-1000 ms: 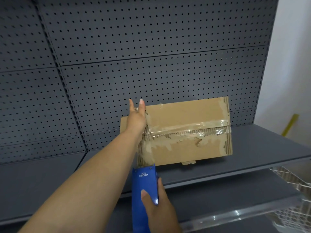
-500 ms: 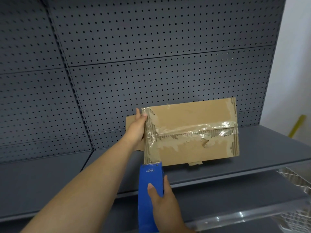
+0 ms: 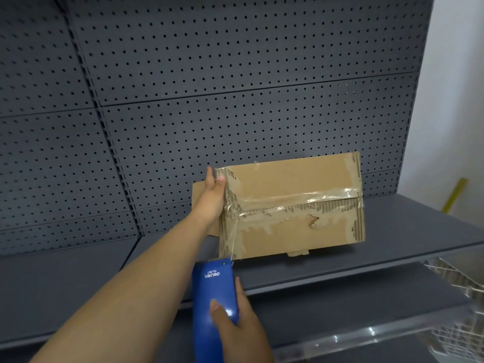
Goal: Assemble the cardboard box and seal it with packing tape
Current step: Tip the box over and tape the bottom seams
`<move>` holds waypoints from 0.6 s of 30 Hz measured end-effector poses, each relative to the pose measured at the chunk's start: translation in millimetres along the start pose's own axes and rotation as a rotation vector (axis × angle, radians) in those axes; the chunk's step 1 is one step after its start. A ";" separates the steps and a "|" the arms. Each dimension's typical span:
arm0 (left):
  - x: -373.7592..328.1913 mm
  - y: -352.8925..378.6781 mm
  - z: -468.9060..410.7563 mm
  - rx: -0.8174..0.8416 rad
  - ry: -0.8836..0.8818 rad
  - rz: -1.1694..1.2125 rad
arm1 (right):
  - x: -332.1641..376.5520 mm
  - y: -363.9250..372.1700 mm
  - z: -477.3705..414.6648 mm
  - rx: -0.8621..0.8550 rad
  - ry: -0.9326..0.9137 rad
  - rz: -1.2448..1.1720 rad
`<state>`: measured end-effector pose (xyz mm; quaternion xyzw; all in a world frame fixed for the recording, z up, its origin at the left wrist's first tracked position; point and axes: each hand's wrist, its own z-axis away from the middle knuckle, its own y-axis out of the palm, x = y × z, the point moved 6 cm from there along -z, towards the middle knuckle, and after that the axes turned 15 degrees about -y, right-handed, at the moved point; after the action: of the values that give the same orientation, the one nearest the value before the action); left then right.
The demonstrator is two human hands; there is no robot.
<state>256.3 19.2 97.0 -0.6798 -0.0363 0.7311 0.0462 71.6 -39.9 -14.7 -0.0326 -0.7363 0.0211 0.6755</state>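
Observation:
A worn cardboard box (image 3: 293,205) stands on its side on the grey shelf (image 3: 392,231), its taped seam facing me. Clear tape runs across the seam and down the box's left edge. My left hand (image 3: 212,197) holds the box's upper left corner, thumb on the front face and fingers behind. My right hand (image 3: 235,320) grips a blue tape dispenser (image 3: 213,289) just below the box's lower left corner. A strip of clear tape (image 3: 233,242) stretches from the dispenser's head up to that left edge.
A dark perforated back panel (image 3: 209,87) rises behind the shelf. A second grey shelf ledge (image 3: 340,310) lies lower and nearer to me. A wire basket (image 3: 461,297) sits at the lower right. A yellow strip (image 3: 453,195) leans by the white wall.
My left hand moved from lying flat on the front face to holding the box's upper left corner. The dispenser drew down and away from the box, pulling out tape.

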 end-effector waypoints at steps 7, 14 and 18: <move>-12.4 -12.6 18.9 -0.412 0.168 -0.091 | 0.4 -14.8 -21.5 0.035 0.028 -0.021; -8.4 -8.3 35.4 -0.669 0.245 -0.131 | -1.2 -11.8 -25.9 0.035 0.025 -0.029; -1.6 6.6 36.0 -0.485 0.265 -0.250 | 1.2 -11.5 -26.8 0.033 0.013 -0.018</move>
<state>220.3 12.9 100.5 -0.7506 -0.2867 0.5948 -0.0236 98.0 -51.6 -10.3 -0.0147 -0.7317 0.0269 0.6809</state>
